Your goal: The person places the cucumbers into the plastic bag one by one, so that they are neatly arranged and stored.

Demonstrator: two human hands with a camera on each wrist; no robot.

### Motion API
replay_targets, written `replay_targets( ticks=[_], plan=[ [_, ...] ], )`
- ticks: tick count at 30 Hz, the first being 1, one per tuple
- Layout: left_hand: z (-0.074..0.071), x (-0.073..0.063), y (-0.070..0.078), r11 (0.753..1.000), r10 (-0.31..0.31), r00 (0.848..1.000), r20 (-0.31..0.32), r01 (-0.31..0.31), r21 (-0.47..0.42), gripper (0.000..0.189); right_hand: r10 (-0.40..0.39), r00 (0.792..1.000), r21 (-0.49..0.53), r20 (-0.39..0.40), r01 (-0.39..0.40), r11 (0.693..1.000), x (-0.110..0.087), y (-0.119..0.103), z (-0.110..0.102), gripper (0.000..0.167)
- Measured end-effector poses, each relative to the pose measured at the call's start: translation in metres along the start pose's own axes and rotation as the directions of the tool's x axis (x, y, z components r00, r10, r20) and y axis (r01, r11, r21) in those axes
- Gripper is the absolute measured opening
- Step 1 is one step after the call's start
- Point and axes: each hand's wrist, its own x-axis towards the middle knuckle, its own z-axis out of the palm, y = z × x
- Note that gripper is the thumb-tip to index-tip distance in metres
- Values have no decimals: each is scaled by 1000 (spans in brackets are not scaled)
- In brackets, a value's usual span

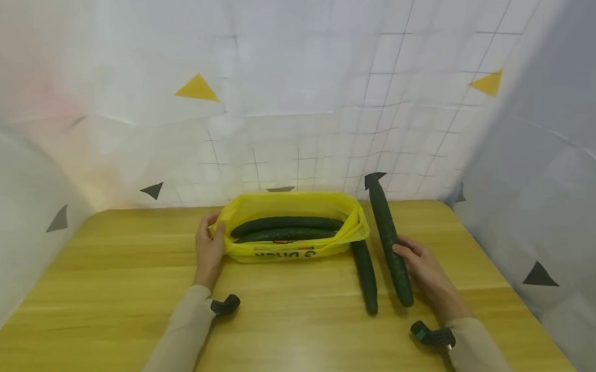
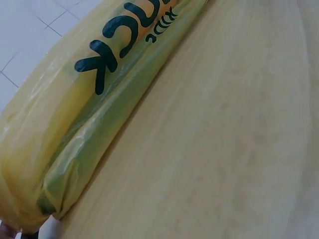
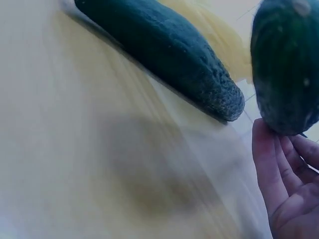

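A yellow plastic bag (image 1: 297,201) lies on its side on the table, its mouth spread wide. Two long dark green cucumbers (image 1: 286,222) lie inside it, one behind the other. My left hand (image 1: 209,254) grips the bag's left end, with the thumb at the rim; only fingertips show low in the left wrist view. In my right hand (image 1: 424,269), thumb and fingers hold another cucumber (image 1: 388,234) raised and slanted, to the right of the bag. Between that one and the bag, a further cucumber (image 1: 366,280) rests on the table, its far end behind the bag's right edge.
The wooden table (image 1: 291,330) reaches back to a white wall sheet (image 1: 292,97) with grid lines. Grey sheets (image 1: 558,180) stand along the sides. Yellow and black triangles mark the sheets. A small black device (image 1: 225,305) sits at each wrist.
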Motion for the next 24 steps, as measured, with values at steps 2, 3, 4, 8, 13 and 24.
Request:
replay_targets(
  ticks=[2,3,4,8,13,24],
  plan=[
    [0,-1,0,1000,-3,1000,5,3,2,32,7,1000,4,-5,-7,1000,0,-2,-1,71],
    [0,-1,1,1000,-4,1000,7,4,4,32,11,1000,7,-3,-11,1000,0,-4,-1,72],
    [0,-2,1,1000,-6,1000,10,6,6,32,15,1000,-6,-6,-15,1000,0,-6,-2,72],
    [-2,-1,3,1000,-21,1000,22,21,-3,32,0,1000,-48,-12,0,999,0,-17,-3,75],
    [-1,0,5,998,-62,998,29,62,-18,34,-39,999,-53,-4,39,998,-2,-32,0,76],
    [-1,-2,0,1000,-2,1000,-14,2,-13,28,-154,987,13,45,153,988,-3,-52,12,69]
  ],
)
